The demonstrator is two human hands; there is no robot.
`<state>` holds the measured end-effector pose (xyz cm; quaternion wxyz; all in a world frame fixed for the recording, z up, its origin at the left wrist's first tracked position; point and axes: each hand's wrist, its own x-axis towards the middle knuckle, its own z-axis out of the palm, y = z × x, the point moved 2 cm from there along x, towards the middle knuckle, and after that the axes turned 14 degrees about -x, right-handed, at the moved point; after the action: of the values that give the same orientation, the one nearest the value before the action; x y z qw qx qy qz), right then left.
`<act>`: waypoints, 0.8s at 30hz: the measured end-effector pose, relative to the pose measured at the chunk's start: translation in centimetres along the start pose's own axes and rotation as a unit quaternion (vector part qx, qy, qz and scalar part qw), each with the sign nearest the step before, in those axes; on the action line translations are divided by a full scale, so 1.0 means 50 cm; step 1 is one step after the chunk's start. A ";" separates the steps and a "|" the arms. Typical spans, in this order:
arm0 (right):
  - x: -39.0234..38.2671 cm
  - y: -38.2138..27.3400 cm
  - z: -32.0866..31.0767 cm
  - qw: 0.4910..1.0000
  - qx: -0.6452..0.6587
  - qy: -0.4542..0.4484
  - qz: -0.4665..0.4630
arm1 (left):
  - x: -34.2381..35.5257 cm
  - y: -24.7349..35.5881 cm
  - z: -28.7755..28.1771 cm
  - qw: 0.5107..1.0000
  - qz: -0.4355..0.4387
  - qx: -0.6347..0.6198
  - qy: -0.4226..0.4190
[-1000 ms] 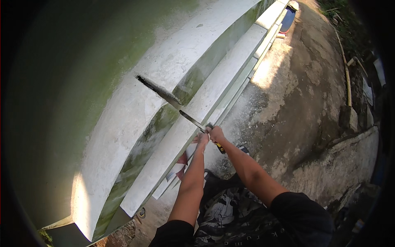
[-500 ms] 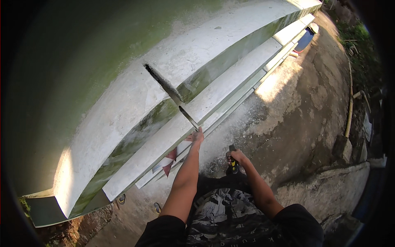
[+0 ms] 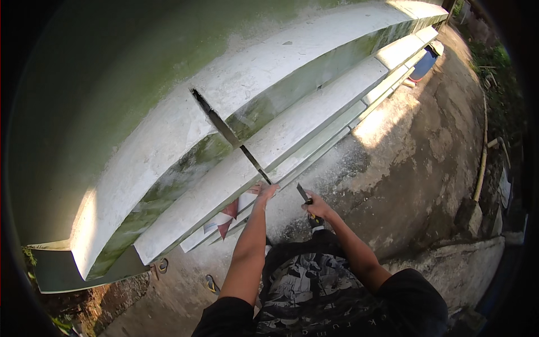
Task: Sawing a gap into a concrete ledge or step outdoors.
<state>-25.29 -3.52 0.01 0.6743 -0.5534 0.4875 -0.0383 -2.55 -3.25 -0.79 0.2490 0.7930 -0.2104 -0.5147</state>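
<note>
My left hand (image 3: 266, 190) rests at the front edge of a long pale block (image 3: 314, 126), fingers apart, near the lower end of a narrow dark slot (image 3: 255, 162). The slot runs on upward into a wider cut (image 3: 216, 119) through the curved white ledge (image 3: 168, 135). To the right, my right hand (image 3: 318, 206) is closed round the dark handle of a knife-like tool (image 3: 303, 192). Its flat dark blade points up and left, apart from the blocks. Beside my left wrist sits a red and white piece (image 3: 229, 212), partly under the block; its kind is unclear.
Pale dust and crumbs (image 3: 331, 168) lie on the rough ground beside the blocks. Sandals (image 3: 211, 283) stand at the lower left. A blue container (image 3: 424, 63) is at the far right end of the blocks. A long-handled tool (image 3: 482, 168) leans along the right side.
My right hand has risen slightly and the blade now points up toward the blocks. My left hand has slid a little down, its fingers turned more to the left.
</note>
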 end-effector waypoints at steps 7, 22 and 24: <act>0.079 -0.094 0.039 0.849 -0.466 0.183 -0.168 | 0.023 -0.006 0.003 0.997 -0.015 0.054 0.044; 0.193 -0.125 0.112 0.655 -0.728 0.197 -0.041 | 0.037 0.002 0.000 0.999 0.015 0.023 -0.041; 0.188 -0.110 0.108 0.626 -0.752 0.205 -0.042 | 0.039 -0.004 0.005 0.997 0.050 0.042 -0.030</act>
<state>-13.92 -7.36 -1.91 -0.0957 -0.8654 0.4491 0.2007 -2.00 -4.30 -2.39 0.2344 0.7753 -0.2785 -0.5161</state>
